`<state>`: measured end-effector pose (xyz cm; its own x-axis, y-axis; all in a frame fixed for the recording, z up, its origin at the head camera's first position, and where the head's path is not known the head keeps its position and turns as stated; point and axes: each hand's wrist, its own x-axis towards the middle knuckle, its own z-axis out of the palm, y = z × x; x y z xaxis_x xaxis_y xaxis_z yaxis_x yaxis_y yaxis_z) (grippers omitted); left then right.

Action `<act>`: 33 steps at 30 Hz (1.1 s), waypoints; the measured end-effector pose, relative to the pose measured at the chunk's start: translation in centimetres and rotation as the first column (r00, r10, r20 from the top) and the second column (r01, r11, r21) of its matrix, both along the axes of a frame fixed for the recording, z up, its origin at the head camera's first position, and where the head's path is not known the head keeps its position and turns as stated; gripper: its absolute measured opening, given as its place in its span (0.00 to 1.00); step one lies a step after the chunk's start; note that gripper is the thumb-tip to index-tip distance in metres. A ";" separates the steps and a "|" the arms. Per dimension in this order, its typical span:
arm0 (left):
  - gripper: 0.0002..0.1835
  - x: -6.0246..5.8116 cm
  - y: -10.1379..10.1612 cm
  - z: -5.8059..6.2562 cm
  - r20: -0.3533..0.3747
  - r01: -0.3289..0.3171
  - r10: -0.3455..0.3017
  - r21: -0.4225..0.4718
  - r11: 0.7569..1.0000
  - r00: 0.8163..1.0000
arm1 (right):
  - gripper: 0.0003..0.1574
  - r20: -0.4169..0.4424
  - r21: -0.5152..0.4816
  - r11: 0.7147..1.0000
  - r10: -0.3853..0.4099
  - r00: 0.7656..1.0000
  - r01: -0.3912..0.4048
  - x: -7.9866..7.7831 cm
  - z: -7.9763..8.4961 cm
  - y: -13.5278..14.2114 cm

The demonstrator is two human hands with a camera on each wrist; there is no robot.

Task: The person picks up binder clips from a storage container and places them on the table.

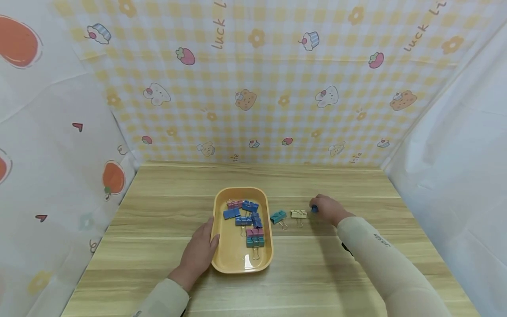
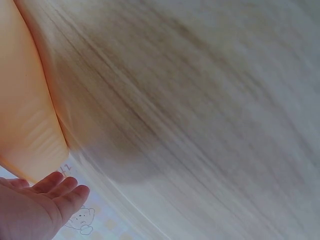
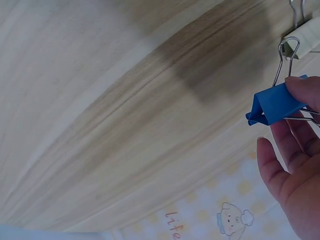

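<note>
My right hand [image 1: 328,208] pinches a blue binder clip [image 3: 274,102] between thumb and fingers, with its wire handles sticking out. At the right side of the yellow tray [image 1: 221,259] lie a teal binder clip [image 1: 279,216] and a cream binder clip [image 1: 298,214], on the table. My left hand [image 1: 198,246] rests against the tray's left side, thumb at the rim and fingers fairly straight along the outside. Inside the tray are several binder clips, among them a blue one [image 1: 231,214], a pink one [image 1: 255,232] and a teal one [image 1: 255,242].
The wood-grain table [image 1: 158,198] carries everything. A yellow checked cloth [image 1: 269,123] hangs along its back edge. White cloths stand at the left [image 1: 59,145] and right [image 1: 455,145] sides.
</note>
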<state>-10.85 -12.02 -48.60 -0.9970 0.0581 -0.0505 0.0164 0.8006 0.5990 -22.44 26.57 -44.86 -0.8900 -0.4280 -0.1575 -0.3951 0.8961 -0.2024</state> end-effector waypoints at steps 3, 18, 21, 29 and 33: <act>0.33 0.0 0.0 0.0 0.002 -0.003 0.003 0.001 1.000 1.000 | 0.14 0.017 0.012 1.000 -0.011 1.000 0.011 -0.1 -0.4 0.3; 0.32 0.1 0.0 0.1 -0.012 -0.006 0.006 -0.004 1.000 1.000 | 0.17 0.091 0.016 0.998 -0.067 0.994 0.066 -0.2 -1.3 0.4; 0.32 0.1 -0.1 0.0 -0.022 -0.006 0.006 -0.002 1.000 1.000 | 0.17 0.101 0.011 0.998 -0.068 0.993 0.068 -0.3 -1.3 0.3; 0.33 0.1 0.0 0.0 0.000 -0.014 0.014 0.010 1.000 1.000 | 0.17 0.103 0.021 0.998 -0.059 0.993 0.057 -0.4 -1.8 0.5; 0.33 0.1 0.1 0.0 0.005 -0.015 0.015 0.008 1.000 1.000 | 0.15 0.106 0.014 0.998 -0.054 0.993 0.053 -0.3 -1.7 0.5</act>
<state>-10.78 -11.89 -48.57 -0.9976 0.0435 -0.0547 0.0015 0.7959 0.6054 -22.77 27.03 -46.59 -0.8897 -0.3777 -0.2566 -0.3232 0.9178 -0.2304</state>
